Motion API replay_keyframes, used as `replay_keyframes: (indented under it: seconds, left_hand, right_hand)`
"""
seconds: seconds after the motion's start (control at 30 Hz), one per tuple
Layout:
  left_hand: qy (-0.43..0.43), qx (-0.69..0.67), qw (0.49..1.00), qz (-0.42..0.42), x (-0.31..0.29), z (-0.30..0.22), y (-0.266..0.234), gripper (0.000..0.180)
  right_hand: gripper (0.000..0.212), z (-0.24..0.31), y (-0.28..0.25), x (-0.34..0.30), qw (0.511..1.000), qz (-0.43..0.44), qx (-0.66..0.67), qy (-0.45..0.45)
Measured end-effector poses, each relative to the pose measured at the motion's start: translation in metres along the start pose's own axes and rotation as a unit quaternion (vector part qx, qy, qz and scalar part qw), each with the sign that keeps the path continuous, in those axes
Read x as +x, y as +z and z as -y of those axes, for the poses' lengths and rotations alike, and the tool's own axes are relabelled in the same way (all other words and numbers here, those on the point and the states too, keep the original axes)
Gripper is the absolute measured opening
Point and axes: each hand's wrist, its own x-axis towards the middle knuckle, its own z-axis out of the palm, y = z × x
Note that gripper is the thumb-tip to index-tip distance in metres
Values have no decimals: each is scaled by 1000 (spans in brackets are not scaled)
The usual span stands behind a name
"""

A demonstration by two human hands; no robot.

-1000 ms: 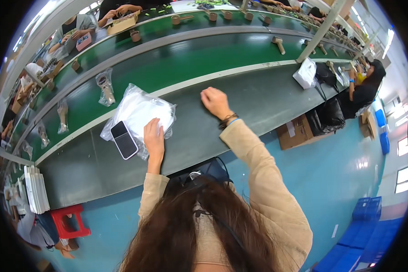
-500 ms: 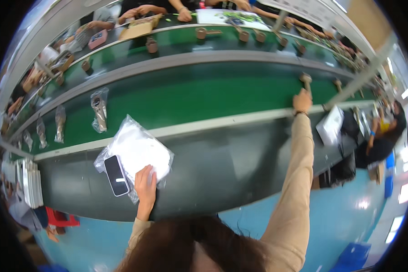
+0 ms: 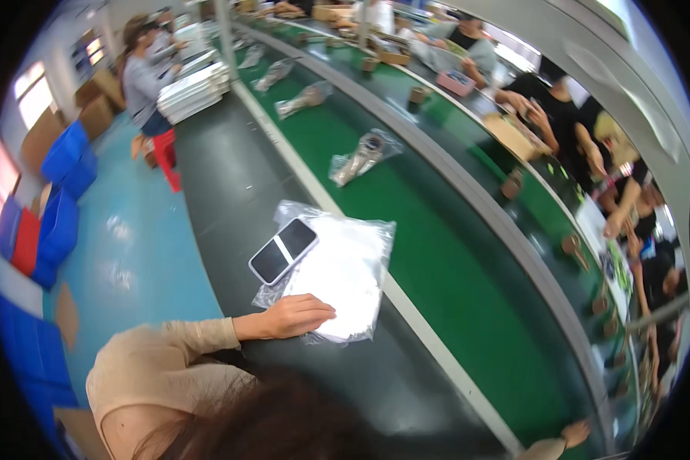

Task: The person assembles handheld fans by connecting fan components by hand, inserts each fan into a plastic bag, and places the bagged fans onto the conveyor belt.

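My left hand (image 3: 303, 314) rests on the near edge of a pile of clear plastic bags (image 3: 345, 268), its fingers stretched out over the white, shiny top. A phone (image 3: 284, 251) with a dark screen and pale case lies on the pile's far left corner. At the lower right, my right hand (image 3: 576, 434) reaches out over the green conveyor belt (image 3: 452, 307). It is small and blurred there, and anything in its fingers cannot be made out. Beyond the pile, a bagged brown wristwatch (image 3: 360, 159) lies on the belt, with another bagged piece (image 3: 305, 100) farther along.
A grey ledge (image 3: 238, 169) runs beside the belt. Stacked white trays (image 3: 195, 92) stand at its far end near a person. Blue bins (image 3: 57, 230) line the left side. Across the belt, people work along a second line carrying brown pieces (image 3: 511, 184).
The view has swung round to the left. My right hand, earlier at a brown piece on the belt, now shows only at the lower right. My left hand stays on the bags.
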Motion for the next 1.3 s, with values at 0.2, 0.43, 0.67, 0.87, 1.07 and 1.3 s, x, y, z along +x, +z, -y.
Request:
replay_keyframes:
  seconds: [0.2,0.43,0.67,0.87,1.07,1.3]
  left_hand:
    - [1,31,997,64,13,-19,5,29]
    - [-3,-22,1000,-3,-15,-8,4,31]
    - [-48,-18,998,-27,-10,-11,10,30]
    - [-102,-125,987,3,18,-3,-5,25]
    - [-149,-224,960,79,34,-8,-5,24]
    - [-161,-290,936,119,43,-20,-25,25]
  right_hand:
    - [51,93,28,1,981,188,-15,34]
    - [56,28,46,75,998,13,45,51]
    - [77,80,-174,-21,886,-103,446,-71]
    - [27,156,-374,-103,313,193,906,210]
    - [36,231,-575,-226,-34,188,944,268]
    - [58,304,-711,-332,254,-5,944,211]
